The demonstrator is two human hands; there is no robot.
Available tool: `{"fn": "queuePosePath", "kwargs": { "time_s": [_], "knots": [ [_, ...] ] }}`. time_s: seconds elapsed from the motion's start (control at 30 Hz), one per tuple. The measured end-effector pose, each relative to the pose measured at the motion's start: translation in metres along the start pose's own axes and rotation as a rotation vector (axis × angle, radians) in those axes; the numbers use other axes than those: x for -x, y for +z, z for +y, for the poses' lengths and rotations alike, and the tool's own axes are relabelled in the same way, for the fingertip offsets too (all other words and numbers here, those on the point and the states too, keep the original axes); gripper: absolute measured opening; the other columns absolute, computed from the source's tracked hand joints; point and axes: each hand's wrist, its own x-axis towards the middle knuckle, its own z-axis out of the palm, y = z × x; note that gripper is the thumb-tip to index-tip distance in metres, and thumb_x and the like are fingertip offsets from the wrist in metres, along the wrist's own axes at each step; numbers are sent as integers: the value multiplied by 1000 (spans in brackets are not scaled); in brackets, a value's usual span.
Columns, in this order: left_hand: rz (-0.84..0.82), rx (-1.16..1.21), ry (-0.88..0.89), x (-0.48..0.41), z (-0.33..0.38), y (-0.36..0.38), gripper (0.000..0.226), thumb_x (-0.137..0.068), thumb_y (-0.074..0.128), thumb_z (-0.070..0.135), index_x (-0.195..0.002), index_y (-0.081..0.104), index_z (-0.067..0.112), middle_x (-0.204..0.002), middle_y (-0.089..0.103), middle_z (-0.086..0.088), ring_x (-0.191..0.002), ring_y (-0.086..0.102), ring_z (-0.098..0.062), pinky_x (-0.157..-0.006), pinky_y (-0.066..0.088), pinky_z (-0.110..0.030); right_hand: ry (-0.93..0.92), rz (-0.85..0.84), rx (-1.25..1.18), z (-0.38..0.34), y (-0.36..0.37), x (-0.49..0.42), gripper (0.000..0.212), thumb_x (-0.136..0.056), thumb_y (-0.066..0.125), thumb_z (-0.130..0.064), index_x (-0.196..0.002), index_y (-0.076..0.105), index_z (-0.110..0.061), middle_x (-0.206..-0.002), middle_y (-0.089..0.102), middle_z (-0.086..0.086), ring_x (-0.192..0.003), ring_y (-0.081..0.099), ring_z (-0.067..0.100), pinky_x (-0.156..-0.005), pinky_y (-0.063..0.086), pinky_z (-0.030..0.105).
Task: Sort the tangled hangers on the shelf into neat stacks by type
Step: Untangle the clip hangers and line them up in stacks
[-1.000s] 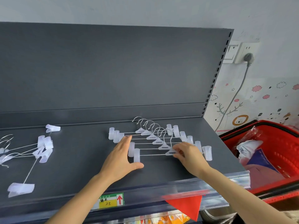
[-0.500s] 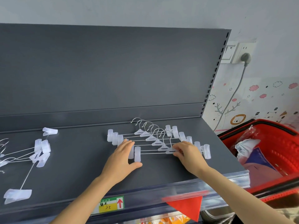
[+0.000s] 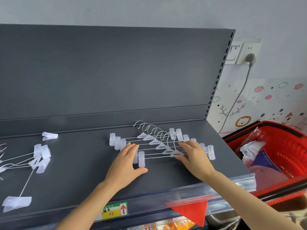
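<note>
A fanned row of several wire clip hangers (image 3: 156,142) with clear plastic clips lies on the dark grey shelf (image 3: 83,163), hooks pointing to the back. My left hand (image 3: 126,161) rests flat on the left ends, fingers spread over the clips. My right hand (image 3: 193,156) lies flat on the right part of the bars, fingers apart. Neither hand grips a hanger. At the far left a looser tangle of clip hangers (image 3: 37,156) lies spread out, with one long hanger's clip (image 3: 16,202) near the front edge.
A single loose clip (image 3: 49,136) lies near the shelf's back. The shelf's back panel rises behind. A red shopping basket (image 3: 282,146) with bags stands right of the shelf. A price label (image 3: 114,210) and a red pennant (image 3: 192,211) hang on the front rail.
Both hands slid a little forward onto the hanger row, the left fingers now over the clips. The row has tightened slightly.
</note>
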Motion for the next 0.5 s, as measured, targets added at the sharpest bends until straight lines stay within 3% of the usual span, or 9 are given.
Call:
{"fn": "queuePosePath", "kwargs": {
  "time_s": [0.1, 0.3, 0.5],
  "knots": [
    [5, -12, 7, 3, 0, -6, 88, -78, 68, 51, -147, 22, 21, -155, 19, 9, -143, 18, -9, -109, 27, -26, -54, 12, -22, -14, -3, 0, 51, -86, 65, -35, -129, 54, -10, -126, 57, 7, -115, 52, 29, -96, 46, 41],
    [-19, -77, -36, 17, -14, -23, 95, -79, 65, 56, -151, 12, 24, -159, 6, 10, -146, -1, -8, -117, 15, -30, -222, -67, -55, -53, 6, -5, 55, -88, 60, -39, -135, 47, -13, -139, 48, 5, -124, 47, 25, -101, 43, 32],
    [-10, -178, -62, 33, -40, -46, 93, -81, 59, 58, -151, 12, 21, -160, 5, 7, -147, -5, -10, -119, 4, -32, -360, -103, -23, -95, 25, -16, 47, -84, 63, -36, -121, 57, -7, -129, 54, 10, -116, 53, 33, -92, 50, 39]
  ]
}}
